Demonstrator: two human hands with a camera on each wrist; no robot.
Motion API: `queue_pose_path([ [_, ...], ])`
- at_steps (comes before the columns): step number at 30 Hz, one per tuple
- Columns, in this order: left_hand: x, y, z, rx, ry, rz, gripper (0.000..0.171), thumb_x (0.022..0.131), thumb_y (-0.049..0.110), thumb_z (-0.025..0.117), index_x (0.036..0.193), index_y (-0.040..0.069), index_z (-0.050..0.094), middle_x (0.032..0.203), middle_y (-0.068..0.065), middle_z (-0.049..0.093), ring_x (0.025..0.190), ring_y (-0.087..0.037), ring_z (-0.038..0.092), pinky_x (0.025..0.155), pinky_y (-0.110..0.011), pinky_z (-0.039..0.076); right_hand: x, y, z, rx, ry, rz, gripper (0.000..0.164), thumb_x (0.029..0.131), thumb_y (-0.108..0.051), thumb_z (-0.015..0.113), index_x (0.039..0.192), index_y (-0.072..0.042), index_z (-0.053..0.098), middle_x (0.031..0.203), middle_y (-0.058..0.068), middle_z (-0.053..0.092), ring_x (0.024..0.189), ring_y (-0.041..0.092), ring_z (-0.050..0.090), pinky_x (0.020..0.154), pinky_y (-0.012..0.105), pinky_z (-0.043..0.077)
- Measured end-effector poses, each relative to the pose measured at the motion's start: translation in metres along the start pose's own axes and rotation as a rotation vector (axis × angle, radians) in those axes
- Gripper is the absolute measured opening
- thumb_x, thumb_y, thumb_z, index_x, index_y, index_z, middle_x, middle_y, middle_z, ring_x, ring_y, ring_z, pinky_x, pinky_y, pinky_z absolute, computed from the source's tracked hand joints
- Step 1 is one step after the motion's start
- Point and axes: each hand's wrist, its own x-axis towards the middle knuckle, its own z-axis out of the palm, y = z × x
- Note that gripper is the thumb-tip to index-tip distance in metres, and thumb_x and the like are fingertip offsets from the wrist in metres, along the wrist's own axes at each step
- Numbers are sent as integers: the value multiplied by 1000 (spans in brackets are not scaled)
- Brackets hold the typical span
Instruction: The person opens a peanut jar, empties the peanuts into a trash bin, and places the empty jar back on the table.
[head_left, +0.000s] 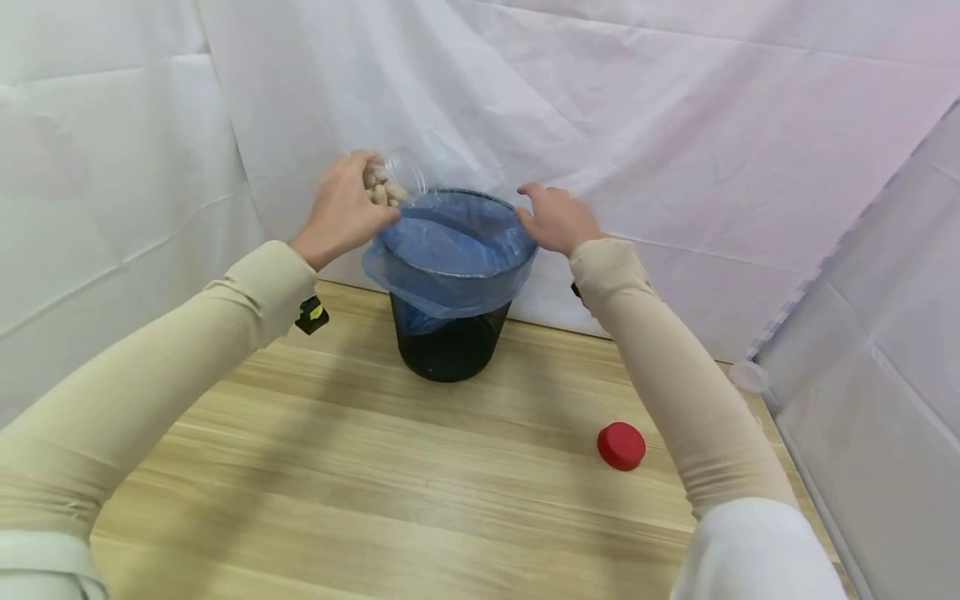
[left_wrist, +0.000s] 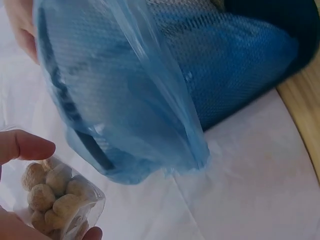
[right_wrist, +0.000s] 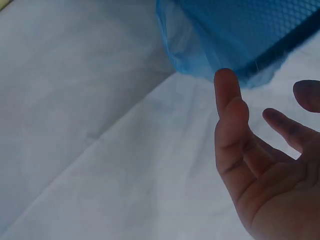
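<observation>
Closest to the viewer, white cuffs above beige sleeves [head_left: 172, 358] enter from the lower corners, reaching over a desk [head_left: 420, 500] of pale yellow-brown wood whose grain runs mostly crosswise. Soft arm shadows fall over its boards in two dim bands. Right of centre on the wood lies a round red cap [head_left: 621, 446]; farther back, by the desk's right edge, sits a small clear disc [head_left: 748, 377], partly beyond the right sleeve.

Toward the rear edge a black mesh bin [head_left: 448, 350] stands upright, lined with a translucent blue bag [head_left: 450, 293] folded down over its rim. Of the two hands, well apart on either side of that rim, the left hand [head_left: 341, 204] grips a clear jar [head_left: 405, 173], tipped on its side beside the rim with its mouth toward the bin; tan, rounded pieces [head_left: 386, 193] are inside. The right hand [head_left: 558, 218] has its fingers extended and loosely spread at the opposite side; whether they touch the bag I cannot tell.

Behind everything hangs a creased white cloth [head_left: 637, 108], pinkish toward the upper right, with similar pale panels closing in the left and right sides.
</observation>
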Motion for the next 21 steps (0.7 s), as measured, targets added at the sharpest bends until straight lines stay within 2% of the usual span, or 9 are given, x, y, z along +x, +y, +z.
queue_pose_path([
  [2,4,0,1,22,-10,8,81,91,10,67,166,5,36,151,-21,53,131,-35,49,110,-52,45,5,-3,8,14,-11,14,55,116,-28,41,166,-6,38,148,23,64,114,40,71,96,55,58],
  [5,8,-1,1,59,-19,15,79,92,10,66,166,5,38,154,-22,51,140,-39,45,113,-56,43,8,-8,17,14,-30,34,55,113,-19,41,166,-1,37,145,26,65,112,40,72,96,53,58],
  [9,14,-1,1,91,-23,11,78,91,9,67,165,6,40,152,-24,50,146,-42,40,114,-58,42,6,-11,26,44,-38,63,59,107,-6,41,165,4,35,156,29,55,133,43,63,108,54,54],
  [12,17,-2,0,117,-19,9,80,90,7,69,165,6,40,147,-25,50,148,-42,36,113,-56,43,6,-11,31,125,-35,96,61,106,-2,39,166,2,33,161,28,50,141,43,57,111,53,51],
  [17,21,-3,-2,171,-27,23,81,88,3,67,165,7,41,152,-25,49,149,-42,35,114,-56,45,9,-12,36,207,-11,138,61,106,-1,39,167,-2,35,164,24,48,146,40,54,115,51,49],
  [21,22,-3,-1,236,-34,80,76,87,1,58,162,7,46,155,-25,50,150,-44,36,119,-58,41,11,-16,39,223,2,153,61,106,0,40,167,-3,36,166,22,48,138,37,59,103,46,48],
])
